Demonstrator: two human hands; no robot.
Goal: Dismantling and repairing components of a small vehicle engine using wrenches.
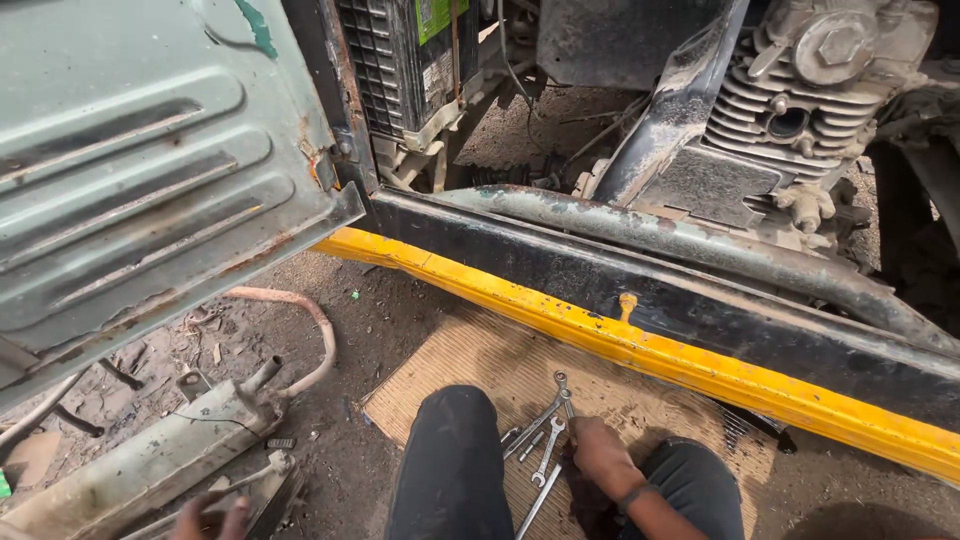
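Spanners on cardboard mat, dirt ground, yellow frame rail

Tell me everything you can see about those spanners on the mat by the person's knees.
The spanners are several slim, silvery metal tools, lying flat in a loose fanned pile on a ribbed brown mat between the person's dark-trousered knees. At least one shows a ring end, pointing toward the yellow beam. The right hand rests on the pile's right side, touching it.

Far right I see a finned engine above a yellow frame rail, with a green metal panel far left.
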